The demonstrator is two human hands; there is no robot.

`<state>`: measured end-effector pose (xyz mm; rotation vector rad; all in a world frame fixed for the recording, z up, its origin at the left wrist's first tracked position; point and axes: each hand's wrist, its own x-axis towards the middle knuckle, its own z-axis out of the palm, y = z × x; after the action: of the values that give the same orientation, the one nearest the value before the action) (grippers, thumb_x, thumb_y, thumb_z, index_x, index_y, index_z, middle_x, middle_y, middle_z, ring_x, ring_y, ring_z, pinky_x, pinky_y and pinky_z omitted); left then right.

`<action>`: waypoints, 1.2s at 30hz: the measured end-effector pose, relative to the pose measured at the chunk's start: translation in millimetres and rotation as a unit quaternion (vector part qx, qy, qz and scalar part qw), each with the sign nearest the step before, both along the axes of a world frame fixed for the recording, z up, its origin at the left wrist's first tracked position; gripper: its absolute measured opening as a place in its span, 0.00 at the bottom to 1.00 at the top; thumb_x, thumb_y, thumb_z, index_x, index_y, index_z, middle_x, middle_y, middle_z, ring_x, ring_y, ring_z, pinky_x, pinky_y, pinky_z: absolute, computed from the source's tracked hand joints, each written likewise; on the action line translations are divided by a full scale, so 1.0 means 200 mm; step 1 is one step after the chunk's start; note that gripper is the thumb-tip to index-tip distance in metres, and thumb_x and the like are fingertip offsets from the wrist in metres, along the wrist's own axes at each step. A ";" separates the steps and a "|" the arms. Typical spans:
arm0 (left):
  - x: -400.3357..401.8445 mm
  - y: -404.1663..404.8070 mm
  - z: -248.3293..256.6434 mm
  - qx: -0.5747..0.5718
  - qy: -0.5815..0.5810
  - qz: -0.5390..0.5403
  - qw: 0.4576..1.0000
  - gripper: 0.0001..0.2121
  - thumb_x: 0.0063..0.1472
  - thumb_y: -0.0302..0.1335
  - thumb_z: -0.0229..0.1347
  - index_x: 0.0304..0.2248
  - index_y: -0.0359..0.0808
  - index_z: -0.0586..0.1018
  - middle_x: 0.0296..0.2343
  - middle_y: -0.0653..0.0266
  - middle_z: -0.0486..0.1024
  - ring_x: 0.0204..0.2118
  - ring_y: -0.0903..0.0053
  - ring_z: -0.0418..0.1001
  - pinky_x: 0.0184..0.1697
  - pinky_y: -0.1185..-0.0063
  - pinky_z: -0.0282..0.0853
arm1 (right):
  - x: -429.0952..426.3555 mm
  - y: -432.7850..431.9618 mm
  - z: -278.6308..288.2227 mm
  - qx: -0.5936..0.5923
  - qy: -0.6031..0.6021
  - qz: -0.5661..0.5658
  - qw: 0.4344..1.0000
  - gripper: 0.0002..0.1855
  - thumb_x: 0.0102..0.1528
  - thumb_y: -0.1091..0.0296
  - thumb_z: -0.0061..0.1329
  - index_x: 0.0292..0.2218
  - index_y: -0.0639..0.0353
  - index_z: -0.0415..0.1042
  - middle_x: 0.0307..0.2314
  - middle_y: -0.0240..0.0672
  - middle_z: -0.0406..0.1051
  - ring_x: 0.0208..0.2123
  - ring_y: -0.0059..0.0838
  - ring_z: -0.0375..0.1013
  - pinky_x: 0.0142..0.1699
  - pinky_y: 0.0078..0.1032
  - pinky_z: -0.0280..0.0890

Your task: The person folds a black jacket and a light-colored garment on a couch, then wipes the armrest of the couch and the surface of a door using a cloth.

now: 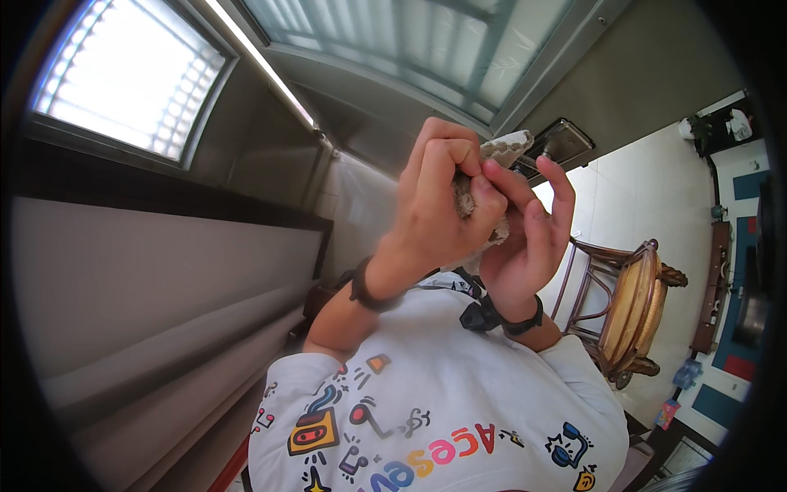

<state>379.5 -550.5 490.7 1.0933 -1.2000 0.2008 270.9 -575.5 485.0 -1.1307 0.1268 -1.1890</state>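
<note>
A bunched beige-grey terry cloth (507, 147) is between my two hands, raised in front of my chest. My left hand (439, 190) closes on it with curled fingers, back of the hand towards me. My right hand (532, 234) meets it from the other side; one fingertip presses at the cloth by my left fingers while other fingers stand apart. Part of the cloth hangs below, mostly hidden by the hands. Both wrists wear black bands. Just beyond the cloth's upper end is a metal door handle plate (569, 144), partly covered by the hands.
A door with a frosted glass panel (393, 43) stands ahead. At upper left is a bright window (129, 74); below it runs a grey panel with a dark edge (166, 246). A wooden chair (627, 307) stands right on pale floor tiles (639, 190).
</note>
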 end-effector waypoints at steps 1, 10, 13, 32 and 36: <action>0.00 0.00 0.00 0.000 -0.001 -0.001 1.000 0.08 0.43 0.14 0.46 0.25 0.31 0.64 0.25 0.58 0.65 0.23 0.77 0.61 0.26 0.83 0.62 | 0.00 0.00 0.00 0.010 -0.001 0.004 1.000 0.20 0.61 0.70 0.29 0.53 0.68 0.48 0.41 0.61 0.67 0.45 0.38 0.67 0.55 0.33 0.56; 0.01 0.00 -0.02 0.023 0.025 -0.018 0.999 0.09 0.44 0.16 0.52 0.26 0.31 0.65 0.26 0.57 0.66 0.25 0.71 0.65 0.27 0.79 0.64 | 0.01 -0.01 -0.01 0.091 -0.054 0.037 0.994 0.21 0.61 0.69 0.30 0.54 0.64 0.48 0.42 0.61 0.66 0.44 0.40 0.68 0.52 0.33 0.60; 0.02 0.00 -0.01 0.015 0.017 -0.028 0.999 0.08 0.46 0.13 0.48 0.26 0.31 0.65 0.26 0.59 0.67 0.24 0.78 0.63 0.27 0.84 0.63 | 0.01 -0.02 -0.01 0.107 -0.052 0.034 0.992 0.22 0.61 0.68 0.31 0.54 0.64 0.48 0.43 0.61 0.66 0.43 0.39 0.69 0.50 0.32 0.61; 0.15 0.02 0.07 0.141 0.045 -0.059 0.987 0.08 0.57 0.27 0.53 0.32 0.30 0.73 0.23 0.62 0.66 0.22 0.74 0.64 0.26 0.81 0.61 | 0.05 -0.07 -0.15 -0.247 0.361 -0.179 0.881 0.19 0.40 0.81 0.51 0.38 0.67 0.65 0.35 0.44 0.65 0.34 0.39 0.67 0.40 0.25 0.63; 0.21 0.04 0.15 0.237 -0.119 -0.089 0.960 0.26 0.44 0.36 0.65 0.40 0.32 0.71 0.34 0.56 0.64 0.35 0.65 0.66 0.36 0.72 0.64 | -0.02 -0.22 -0.17 -0.185 0.324 -0.173 0.912 0.16 0.40 0.85 0.44 0.35 0.66 0.67 0.31 0.39 0.67 0.32 0.34 0.69 0.38 0.21 0.63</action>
<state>421.8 -543.4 521.4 1.3922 -1.6077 -0.1068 266.9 -619.8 451.6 -1.8739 0.6546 -1.1247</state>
